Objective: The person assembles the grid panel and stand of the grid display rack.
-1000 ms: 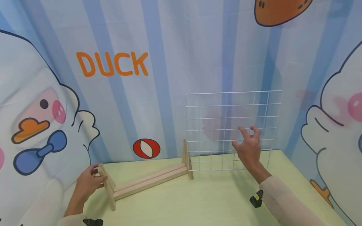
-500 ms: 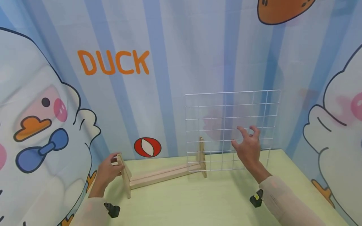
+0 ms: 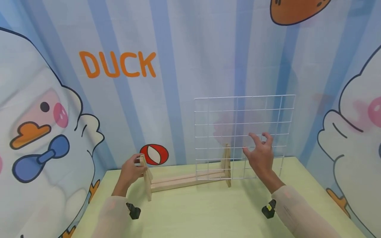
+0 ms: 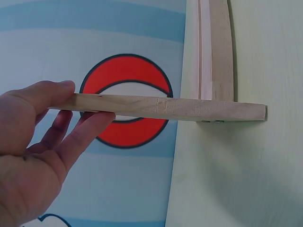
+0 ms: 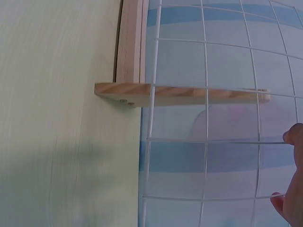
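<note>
My left hand [image 3: 129, 172] pinches the upper part of the left end board [image 4: 165, 108] of a light wooden stand. This stand [image 3: 187, 182] has two upright end boards joined by long parallel rails, and it rests on the table. My right hand [image 3: 262, 160] holds a white wire grid panel [image 3: 244, 96] upright, fingers and thumb spread over its wires. The grid's lower left part overlaps the stand's right end in the head view. In the right wrist view, the right end board [image 5: 123, 89] shows behind the wires, and only fingertips of that hand are visible.
The pale yellow-green table [image 3: 184, 211] meets a blue striped curtain [image 3: 193, 59] along its back edge. Printed ducks, a red ball and orange lettering cover the curtain, which also hangs along both sides.
My left hand has moved the wooden stand rightward and back along the table, so its right end now lies behind the grid. The right hand and grid have stayed nearly still.
</note>
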`<action>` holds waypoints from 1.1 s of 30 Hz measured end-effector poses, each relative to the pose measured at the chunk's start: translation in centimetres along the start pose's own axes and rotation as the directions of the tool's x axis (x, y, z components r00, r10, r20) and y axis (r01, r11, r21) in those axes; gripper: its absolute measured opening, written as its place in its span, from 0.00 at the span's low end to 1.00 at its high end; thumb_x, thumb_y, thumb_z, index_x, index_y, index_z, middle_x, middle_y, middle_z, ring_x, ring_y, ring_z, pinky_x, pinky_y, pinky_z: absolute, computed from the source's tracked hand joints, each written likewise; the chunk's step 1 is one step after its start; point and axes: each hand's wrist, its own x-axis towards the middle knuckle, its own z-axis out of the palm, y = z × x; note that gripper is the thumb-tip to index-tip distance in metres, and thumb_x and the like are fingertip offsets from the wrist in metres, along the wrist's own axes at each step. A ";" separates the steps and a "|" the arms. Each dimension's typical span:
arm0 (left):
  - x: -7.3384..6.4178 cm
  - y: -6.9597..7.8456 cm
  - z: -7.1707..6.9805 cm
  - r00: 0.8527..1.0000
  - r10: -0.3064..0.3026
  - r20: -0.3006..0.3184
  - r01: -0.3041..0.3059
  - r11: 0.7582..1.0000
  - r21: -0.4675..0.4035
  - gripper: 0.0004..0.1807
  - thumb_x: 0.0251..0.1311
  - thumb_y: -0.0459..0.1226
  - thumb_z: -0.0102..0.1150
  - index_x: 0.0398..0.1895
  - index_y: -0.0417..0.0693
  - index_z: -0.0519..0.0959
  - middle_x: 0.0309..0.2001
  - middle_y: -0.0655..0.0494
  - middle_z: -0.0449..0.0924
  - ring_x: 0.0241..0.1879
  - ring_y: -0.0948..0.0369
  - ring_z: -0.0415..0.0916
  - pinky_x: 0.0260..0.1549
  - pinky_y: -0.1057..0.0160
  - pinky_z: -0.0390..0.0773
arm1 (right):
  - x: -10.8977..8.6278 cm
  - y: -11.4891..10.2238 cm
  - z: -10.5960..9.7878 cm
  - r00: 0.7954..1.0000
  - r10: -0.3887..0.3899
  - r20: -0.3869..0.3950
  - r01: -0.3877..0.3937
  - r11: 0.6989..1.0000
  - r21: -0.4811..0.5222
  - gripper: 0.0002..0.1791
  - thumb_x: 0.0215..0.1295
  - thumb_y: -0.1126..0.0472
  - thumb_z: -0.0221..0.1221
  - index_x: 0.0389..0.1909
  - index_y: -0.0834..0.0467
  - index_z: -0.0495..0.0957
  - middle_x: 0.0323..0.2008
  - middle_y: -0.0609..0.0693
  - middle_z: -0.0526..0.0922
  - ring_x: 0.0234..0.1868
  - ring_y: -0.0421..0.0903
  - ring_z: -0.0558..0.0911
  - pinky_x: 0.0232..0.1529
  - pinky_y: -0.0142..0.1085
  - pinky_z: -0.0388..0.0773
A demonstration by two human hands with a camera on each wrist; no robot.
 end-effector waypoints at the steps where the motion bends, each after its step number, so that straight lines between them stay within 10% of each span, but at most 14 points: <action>1: 0.2 0.2 0.3 1.000 0.008 -0.002 -0.008 1.000 -0.001 0.35 0.63 0.30 0.62 0.74 0.42 0.63 0.66 0.33 0.71 0.58 0.40 0.79 0.42 0.52 0.87 | 0.0 0.0 0.0 1.000 -0.004 -0.006 0.004 1.000 0.003 0.30 0.52 0.61 0.76 0.59 0.51 0.79 0.65 0.65 0.65 0.42 0.64 0.79 0.30 0.55 0.78; 33: 2.6 4.0 7.4 0.995 0.049 0.087 -0.045 0.998 -0.048 0.35 0.61 0.30 0.67 0.72 0.46 0.68 0.64 0.39 0.74 0.53 0.47 0.82 0.41 0.53 0.87 | 1.7 -1.2 -1.2 0.999 -0.036 -0.037 0.035 0.999 -0.010 0.32 0.51 0.62 0.76 0.59 0.51 0.79 0.65 0.66 0.66 0.41 0.63 0.79 0.26 0.53 0.78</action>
